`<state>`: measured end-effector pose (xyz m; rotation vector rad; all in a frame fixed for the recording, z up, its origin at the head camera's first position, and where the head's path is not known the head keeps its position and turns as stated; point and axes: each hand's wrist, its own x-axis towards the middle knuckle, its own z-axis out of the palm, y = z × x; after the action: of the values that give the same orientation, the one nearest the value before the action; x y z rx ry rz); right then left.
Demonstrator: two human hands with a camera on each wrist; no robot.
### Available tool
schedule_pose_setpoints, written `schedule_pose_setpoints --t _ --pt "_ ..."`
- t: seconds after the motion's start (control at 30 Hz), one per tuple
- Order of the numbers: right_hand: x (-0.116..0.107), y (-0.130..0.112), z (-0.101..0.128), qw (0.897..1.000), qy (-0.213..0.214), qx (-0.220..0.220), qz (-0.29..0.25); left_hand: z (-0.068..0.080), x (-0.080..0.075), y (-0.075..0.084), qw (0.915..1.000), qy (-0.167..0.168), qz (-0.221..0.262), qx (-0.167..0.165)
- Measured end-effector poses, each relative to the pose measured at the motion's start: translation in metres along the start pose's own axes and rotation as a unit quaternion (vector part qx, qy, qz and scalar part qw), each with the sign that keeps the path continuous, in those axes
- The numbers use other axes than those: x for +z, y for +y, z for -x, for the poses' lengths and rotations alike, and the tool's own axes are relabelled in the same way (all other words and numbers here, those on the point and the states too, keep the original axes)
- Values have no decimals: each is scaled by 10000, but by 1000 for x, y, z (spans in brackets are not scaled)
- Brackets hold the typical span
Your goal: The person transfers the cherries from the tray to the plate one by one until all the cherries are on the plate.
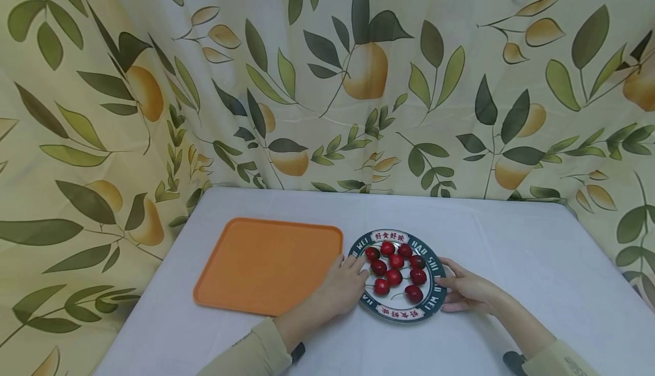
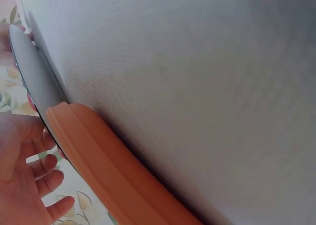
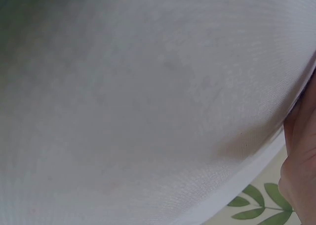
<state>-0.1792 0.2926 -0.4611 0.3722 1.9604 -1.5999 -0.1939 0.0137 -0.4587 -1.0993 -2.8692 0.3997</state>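
A round plate (image 1: 375,306) with a dark green, lettered rim stands on the white cloth in the head view. Several red cherries (image 1: 394,277), some with stems, lie on it. My right hand (image 1: 473,292) grips the plate's right rim, fingers around the edge. At the left rim is my left hand (image 1: 341,286), its fingers loosely spread and reaching just over the edge. The left wrist view shows this left hand (image 2: 29,170) with parted fingers beside the plate's pale underside (image 2: 42,71). Only part of my right hand (image 3: 302,156) appears in the right wrist view.
An orange tray (image 1: 266,265) lies left of the plate, its right edge close to the plate and partly behind my left forearm. White cloth (image 1: 537,262) covers the table. A curtain (image 1: 327,120) printed with leaves and fruit hangs behind and at the sides.
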Motion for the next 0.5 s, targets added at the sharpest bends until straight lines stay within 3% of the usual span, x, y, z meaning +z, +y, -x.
schedule_pose_setpoints --t 0.23,0.37,0.5 --pt "1 -1 -1 10000 91 29 17 0 -2 -2 10000 13 -31 -74" --pt "1 0 -1 9999 115 35 40 2 -3 -5 9998 187 -20 -113" --pt "2 0 0 9998 148 50 103 5 -1 -13 9973 444 486 -310"
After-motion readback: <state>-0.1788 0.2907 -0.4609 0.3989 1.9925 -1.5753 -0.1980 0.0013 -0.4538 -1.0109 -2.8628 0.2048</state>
